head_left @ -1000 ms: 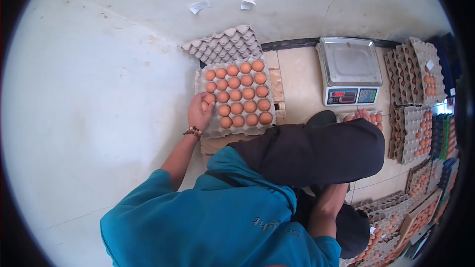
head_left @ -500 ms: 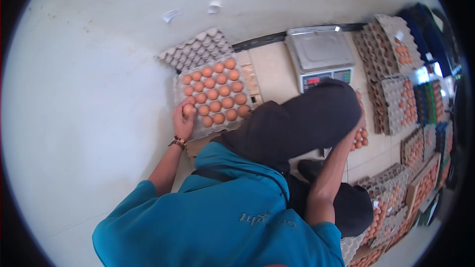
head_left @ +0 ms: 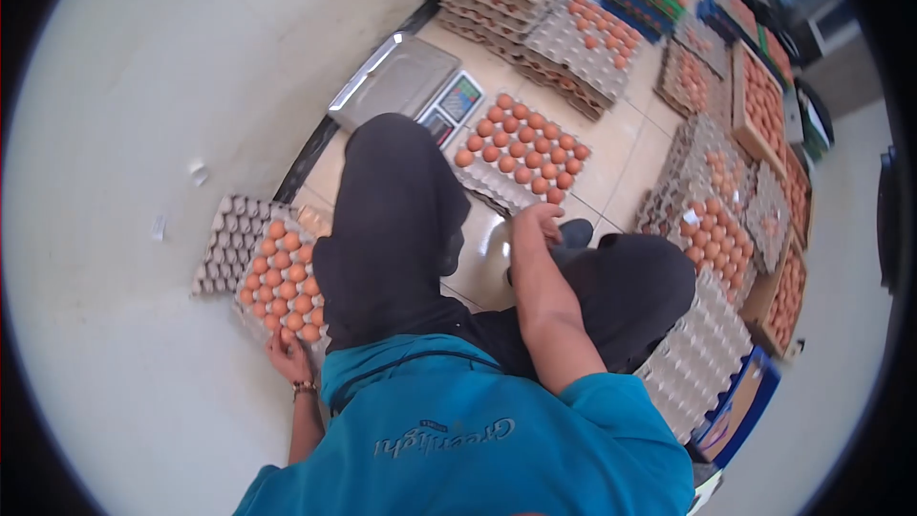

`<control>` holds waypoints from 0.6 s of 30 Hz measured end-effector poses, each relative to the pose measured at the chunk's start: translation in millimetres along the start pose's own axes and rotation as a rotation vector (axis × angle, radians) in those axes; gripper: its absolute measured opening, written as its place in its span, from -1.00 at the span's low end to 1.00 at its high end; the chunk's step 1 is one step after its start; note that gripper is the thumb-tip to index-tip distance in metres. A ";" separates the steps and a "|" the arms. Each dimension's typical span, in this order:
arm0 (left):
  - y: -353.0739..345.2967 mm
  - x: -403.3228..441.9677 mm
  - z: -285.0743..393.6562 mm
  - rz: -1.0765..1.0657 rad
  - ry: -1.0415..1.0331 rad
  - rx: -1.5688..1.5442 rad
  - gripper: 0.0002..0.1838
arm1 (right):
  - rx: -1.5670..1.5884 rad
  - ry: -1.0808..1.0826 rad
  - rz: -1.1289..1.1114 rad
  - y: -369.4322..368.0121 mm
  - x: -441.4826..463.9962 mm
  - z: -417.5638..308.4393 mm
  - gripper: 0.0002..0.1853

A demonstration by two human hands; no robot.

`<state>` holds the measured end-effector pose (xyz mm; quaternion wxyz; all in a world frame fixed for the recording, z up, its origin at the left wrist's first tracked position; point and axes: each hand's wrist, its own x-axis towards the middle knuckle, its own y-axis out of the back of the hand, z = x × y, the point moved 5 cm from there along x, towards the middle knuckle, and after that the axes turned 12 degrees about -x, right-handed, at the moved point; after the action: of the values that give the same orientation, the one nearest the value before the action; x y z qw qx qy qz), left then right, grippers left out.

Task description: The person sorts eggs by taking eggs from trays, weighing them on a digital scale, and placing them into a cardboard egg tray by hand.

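Observation:
At the lower left, my left hand [head_left: 287,355] has its fingers closed around a brown egg [head_left: 287,335] at the near edge of a filled grey egg tray [head_left: 250,320]. Part of that tray is hidden behind my knee. My right hand [head_left: 541,220] hangs beside my right leg, close to the near edge of another egg tray [head_left: 506,188] on the floor. Its fingers are loosely bent and apart, with nothing visible in them. Brown eggs [head_left: 521,148] fill most of this floor tray, while its near row of cups holds none.
A digital scale [head_left: 401,81] with a metal pan stands by the wall. Beside the left tray leans an empty egg tray [head_left: 222,239]. Stacked egg trays [head_left: 497,0] rise beyond, and more trays [head_left: 702,354] and wooden egg crates [head_left: 755,105] line the right.
My view has swung to the right, bringing the floor tray into sight. My right hand has come out from behind my knee. The left hand remains at the left tray's near edge.

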<state>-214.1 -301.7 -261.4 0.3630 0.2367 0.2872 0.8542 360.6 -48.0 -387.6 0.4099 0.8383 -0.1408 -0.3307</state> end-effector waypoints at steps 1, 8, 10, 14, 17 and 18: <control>-0.3 -0.2 3.1 -0.020 0.019 0.003 -0.56 | 0.003 -0.128 -0.051 -5.8 -4.0 9.5 -0.19; 17.5 12.9 39.7 0.015 -0.035 -0.008 -0.49 | 0.594 -0.644 -0.877 -53.5 -36.3 35.5 0.10; 22.7 20.7 57.1 0.034 -0.053 0.036 -0.49 | 0.787 -0.667 -1.172 -59.3 -48.2 23.4 0.10; 28.8 29.6 91.5 0.069 -0.127 0.053 -0.50 | 0.887 -0.623 -1.352 -65.7 -55.8 12.1 0.09; 24.8 30.0 112.6 0.062 -0.183 0.055 -0.50 | 0.834 -0.602 -1.283 -73.9 -46.7 16.0 0.10; 24.1 32.3 120.8 0.055 -0.207 0.063 -0.50 | 0.832 -0.599 -1.271 -77.3 -45.4 16.9 0.10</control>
<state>-171.9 -252.5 -151.8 0.3594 0.3427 0.2685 0.8254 312.9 13.3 -435.5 -0.2557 0.7178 0.1470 -0.6308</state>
